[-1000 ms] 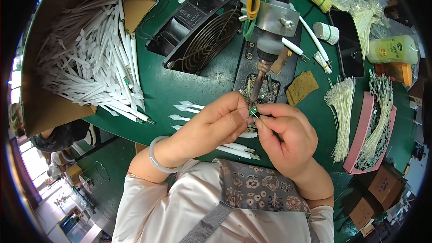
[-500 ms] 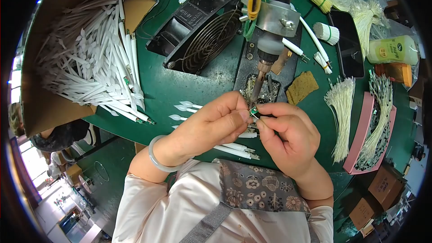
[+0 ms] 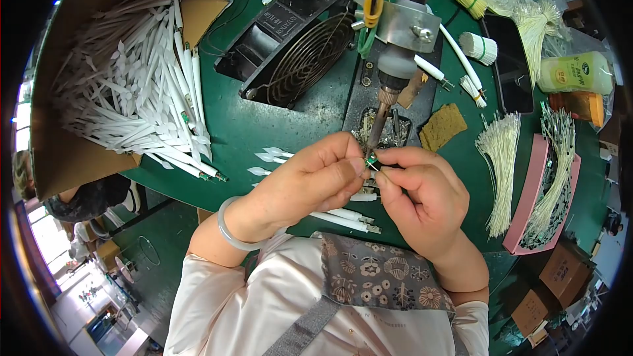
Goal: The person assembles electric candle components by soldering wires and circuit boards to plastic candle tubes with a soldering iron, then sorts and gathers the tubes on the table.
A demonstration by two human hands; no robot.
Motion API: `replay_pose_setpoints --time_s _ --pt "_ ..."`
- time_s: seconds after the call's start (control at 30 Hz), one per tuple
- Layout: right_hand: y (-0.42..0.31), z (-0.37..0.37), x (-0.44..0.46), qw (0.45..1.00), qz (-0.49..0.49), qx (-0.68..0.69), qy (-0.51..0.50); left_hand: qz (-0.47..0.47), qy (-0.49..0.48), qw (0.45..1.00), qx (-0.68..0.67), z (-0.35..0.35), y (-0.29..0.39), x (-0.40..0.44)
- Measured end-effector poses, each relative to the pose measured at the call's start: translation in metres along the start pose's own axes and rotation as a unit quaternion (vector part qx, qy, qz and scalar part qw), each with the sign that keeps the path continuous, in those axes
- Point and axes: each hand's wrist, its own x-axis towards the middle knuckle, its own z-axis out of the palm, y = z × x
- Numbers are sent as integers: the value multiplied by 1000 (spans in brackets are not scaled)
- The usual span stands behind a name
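Left hand (image 3: pixel 316 178): fingertips pressed together at small green board (image 3: pixel 370 159), exact grip hidden | right hand (image 3: pixel 425 198): pinching thin wire (image 3: pixel 374 167) | green board: between hands, just below soldering iron (image 3: pixel 384 109) | tabletop (image 3: pixel 244 125): white sticks (image 3: pixel 339 222) partly behind left hand; fan (image 3: pixel 310 59) beyond

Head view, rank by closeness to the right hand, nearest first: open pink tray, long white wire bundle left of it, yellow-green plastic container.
1. Long white wire bundle: just right of the right hand.
2. Open pink tray: right of that bundle.
3. Yellow-green plastic container: upper right.
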Motion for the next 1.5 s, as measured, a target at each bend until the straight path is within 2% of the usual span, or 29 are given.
replay_pose_setpoints --time_s 0.13,0.63,0.83,1.03,1.13,1.17,1.27,1.33,1.37,1.5 --pt "1 0 1 1000 -11 -4 6 -5 28 999 15 7 5 -1" --pt "1 2 2 1000 -17 -15 16 -8 14 1000 -11 5 4 0" --pt "-1 -2 -2 996 74 37 -18 -26 21 999 6 3 5 -2" --pt "-3 -4 -5 997 69 22 -30 -24 -8 999 23 0 2 -6" --pt "-7 -7 -8 997 72 26 -22 80 6 984 158 -1 -15 -8" --pt "-9 -7 -8 998 63 14 -20 126 15 968 218 -1 -18 -9" --pt "-14 -11 -10 999 39 -2 -16 174 76 889 417 8 -12 -18" --pt "-17 -13 -13 999 29 -3 -25 285 118 769 560 13 -19 -20" --pt "-18 -13 -14 999 26 6 -19 297 131 701 634 15 -25 -20" --pt "-17 -13 -17 999 7 13 -30 369 149 557 729 12 -34 -14"
